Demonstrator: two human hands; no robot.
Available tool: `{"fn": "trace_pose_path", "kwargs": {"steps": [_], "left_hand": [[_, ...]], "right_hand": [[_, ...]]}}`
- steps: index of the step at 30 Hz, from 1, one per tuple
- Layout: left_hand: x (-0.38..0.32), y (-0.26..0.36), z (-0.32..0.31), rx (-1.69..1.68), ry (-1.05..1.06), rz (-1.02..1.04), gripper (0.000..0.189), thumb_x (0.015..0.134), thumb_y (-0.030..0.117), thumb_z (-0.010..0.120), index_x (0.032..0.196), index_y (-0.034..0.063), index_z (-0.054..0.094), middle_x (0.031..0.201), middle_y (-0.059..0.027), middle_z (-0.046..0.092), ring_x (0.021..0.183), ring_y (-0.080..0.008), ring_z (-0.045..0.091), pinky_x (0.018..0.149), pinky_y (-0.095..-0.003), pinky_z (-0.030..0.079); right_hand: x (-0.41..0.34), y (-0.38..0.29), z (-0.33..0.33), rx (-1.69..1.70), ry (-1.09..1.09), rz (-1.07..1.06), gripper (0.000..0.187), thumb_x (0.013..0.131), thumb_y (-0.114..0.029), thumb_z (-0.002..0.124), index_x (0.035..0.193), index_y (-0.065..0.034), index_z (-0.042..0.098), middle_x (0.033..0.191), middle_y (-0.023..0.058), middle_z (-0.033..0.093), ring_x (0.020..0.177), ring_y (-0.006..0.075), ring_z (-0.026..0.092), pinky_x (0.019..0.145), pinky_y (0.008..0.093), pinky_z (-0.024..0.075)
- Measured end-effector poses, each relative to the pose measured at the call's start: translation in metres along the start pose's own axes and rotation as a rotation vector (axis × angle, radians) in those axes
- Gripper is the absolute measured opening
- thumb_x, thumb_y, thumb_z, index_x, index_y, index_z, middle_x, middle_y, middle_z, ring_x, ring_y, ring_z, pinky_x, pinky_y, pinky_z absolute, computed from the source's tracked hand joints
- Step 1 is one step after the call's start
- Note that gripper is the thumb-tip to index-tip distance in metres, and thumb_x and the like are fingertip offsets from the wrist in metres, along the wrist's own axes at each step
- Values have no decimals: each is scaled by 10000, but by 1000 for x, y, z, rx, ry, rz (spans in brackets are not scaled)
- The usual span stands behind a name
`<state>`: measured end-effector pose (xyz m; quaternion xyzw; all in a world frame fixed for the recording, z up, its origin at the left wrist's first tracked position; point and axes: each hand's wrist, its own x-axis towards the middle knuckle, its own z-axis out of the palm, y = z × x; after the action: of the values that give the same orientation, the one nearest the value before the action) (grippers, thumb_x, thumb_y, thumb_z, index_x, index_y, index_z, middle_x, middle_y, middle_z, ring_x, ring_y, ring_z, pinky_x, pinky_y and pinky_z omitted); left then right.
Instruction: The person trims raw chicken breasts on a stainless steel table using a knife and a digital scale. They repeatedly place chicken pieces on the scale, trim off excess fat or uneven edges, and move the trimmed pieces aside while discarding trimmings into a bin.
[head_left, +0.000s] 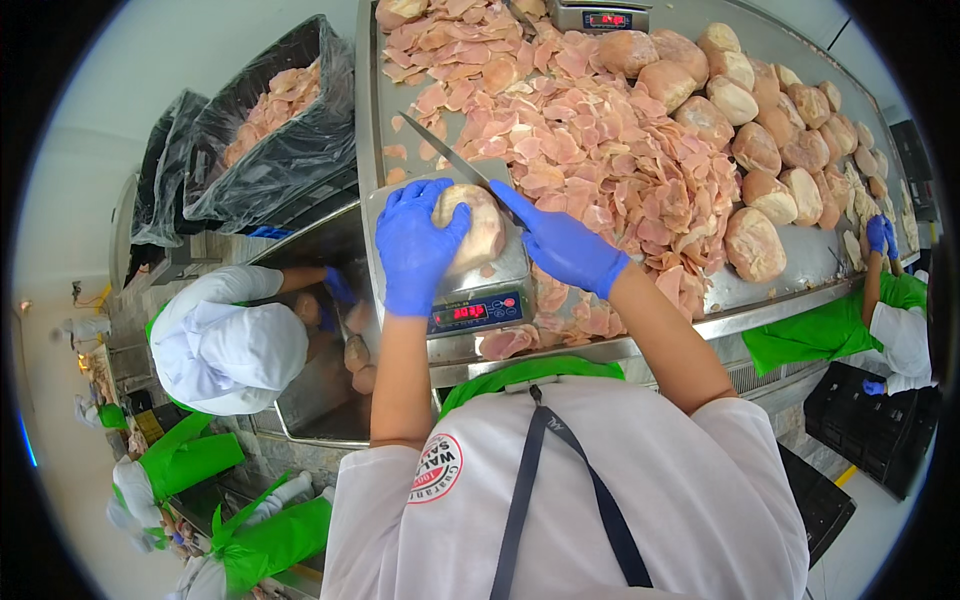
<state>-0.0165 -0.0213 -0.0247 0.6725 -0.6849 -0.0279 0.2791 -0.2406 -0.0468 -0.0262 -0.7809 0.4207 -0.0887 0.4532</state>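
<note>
My left hand (417, 244), in a blue glove, grips the left side of a pale block of meat (480, 229). The block rests on the steel pan of a digital scale (491, 309) with a lit red display. In my right hand (574, 244), also gloved in blue, is a long-bladed knife (448, 154); its blade points up and left past the far side of the block. The handle is mostly hidden by my fingers. Thin pink slices of meat (592, 161) lie heaped just beyond and right of my right hand.
Whole meat pieces (757, 195) crowd the right of the steel table (679, 330). A second scale (604, 16) stands at the far edge. A plastic-lined black crate (270, 127) holds slices at left. A co-worker (229, 349) bends over a metal tub; another person's gloved hands (881, 234) work at right.
</note>
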Motion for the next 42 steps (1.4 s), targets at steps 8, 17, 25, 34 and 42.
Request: {"fn": "trace_pose_path", "kwargs": {"steps": [8,17,25,34,42], "left_hand": [[-3,0,0,-32,10,24,334,779,302,715,1069,139,745,1089,-86,713,1051,-310,642,921,-426,512],[-2,-7,8,-266,-35,26,217,821,127,664,1017,119,757,1035,-95,717,1048,-248,654,931,-383,518],[2,-35,-41,-830,294,-49,469,898,-74,536,1350,42,589,1305,-66,601,1109,-161,599,1003,-307,466],[-73,-59,-35,-1067,170,-535,480,973,122,635,1431,33,524,1433,-159,528,1312,-224,501,1093,-341,403],[-67,-38,-20,-810,36,-643,719,914,259,744,1494,3,404,1470,-179,468,1340,-265,472,1111,-364,390]], "right_hand": [[-12,9,27,103,60,29,779,945,-43,439,1625,-211,98,960,334,651,801,437,669,771,508,520],[-69,2,59,90,172,51,810,923,-51,471,1624,-187,91,960,286,669,831,438,655,788,516,512],[-66,58,28,-117,510,177,756,971,-80,477,1627,-207,123,1054,289,675,840,420,668,756,475,516],[-97,101,49,59,730,29,685,959,-105,580,1587,-146,308,1458,169,541,1093,234,637,914,337,505],[-79,79,48,194,622,68,581,1008,-233,593,1537,-114,385,936,102,603,703,171,486,664,328,448]]}}
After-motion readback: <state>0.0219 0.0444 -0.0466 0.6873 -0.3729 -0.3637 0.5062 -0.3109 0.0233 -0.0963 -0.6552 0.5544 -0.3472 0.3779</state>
